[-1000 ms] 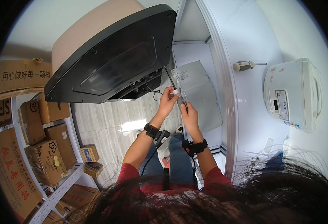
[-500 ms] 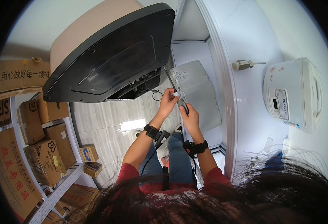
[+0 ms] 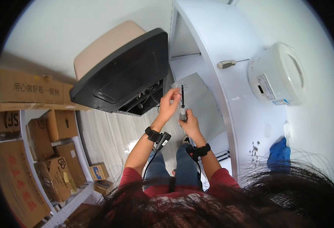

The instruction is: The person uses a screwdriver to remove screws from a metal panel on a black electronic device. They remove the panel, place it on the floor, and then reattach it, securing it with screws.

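Wrapping my right hand (image 3: 192, 125)'s fingers round the screwdriver (image 3: 183, 110), right of the black machine (image 3: 125, 70), I curl my left hand (image 3: 167, 108) by the shaft (image 3: 183, 97); whether that pinches anything, I can't tell. The machine's bottom (image 3: 142, 98) is open, so more seems left. Floor (image 3: 106, 125) below it gives room; a grey plate (image 3: 205, 110) edges its right.

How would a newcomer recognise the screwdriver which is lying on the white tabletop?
Find the white appliance on the tabletop, at the picture's right. Just left of it lies the screwdriver, its shaft pointing toward the appliance. Unlike the tool in the right hand, it lies untouched.
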The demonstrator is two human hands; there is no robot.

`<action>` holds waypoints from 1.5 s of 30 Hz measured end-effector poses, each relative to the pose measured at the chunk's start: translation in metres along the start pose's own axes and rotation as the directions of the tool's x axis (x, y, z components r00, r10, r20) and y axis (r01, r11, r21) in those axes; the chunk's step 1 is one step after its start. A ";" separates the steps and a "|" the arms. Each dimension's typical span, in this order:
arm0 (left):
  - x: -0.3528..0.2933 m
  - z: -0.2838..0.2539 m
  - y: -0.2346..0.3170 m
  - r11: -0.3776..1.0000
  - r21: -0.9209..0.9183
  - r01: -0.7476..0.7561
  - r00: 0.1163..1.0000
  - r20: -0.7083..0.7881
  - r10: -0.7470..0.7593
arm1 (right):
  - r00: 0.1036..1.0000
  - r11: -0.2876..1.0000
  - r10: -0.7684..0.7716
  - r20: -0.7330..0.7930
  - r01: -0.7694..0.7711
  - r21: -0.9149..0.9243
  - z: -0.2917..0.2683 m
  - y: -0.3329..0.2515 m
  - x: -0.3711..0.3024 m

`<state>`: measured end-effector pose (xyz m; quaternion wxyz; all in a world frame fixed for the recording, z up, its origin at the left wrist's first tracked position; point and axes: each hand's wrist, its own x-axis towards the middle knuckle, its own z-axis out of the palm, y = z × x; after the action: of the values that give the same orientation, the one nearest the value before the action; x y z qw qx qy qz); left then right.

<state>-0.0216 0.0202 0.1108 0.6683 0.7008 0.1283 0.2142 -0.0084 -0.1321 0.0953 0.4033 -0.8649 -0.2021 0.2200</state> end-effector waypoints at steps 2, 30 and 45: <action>0.010 -0.001 0.034 0.997 -0.061 -0.050 0.999 -0.008 0.050 | 0.999 1.000 0.007 -0.043 -0.007 0.004 -0.008 -0.012 -0.013; -0.027 0.263 0.248 0.955 -0.220 -0.197 0.871 0.408 0.274 | 0.674 0.980 0.080 -0.735 -0.190 -0.067 -0.233 -0.043 -0.266; -0.025 0.311 0.205 0.878 0.012 -0.479 0.577 0.757 0.305 | 0.565 0.959 0.220 -0.795 -0.275 0.070 -0.266 0.026 -0.267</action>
<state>0.0815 -0.2803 0.3067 0.5174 0.8047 -0.2883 0.0414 -0.0789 -0.4501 0.2872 0.3887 -0.9034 0.1151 -0.1399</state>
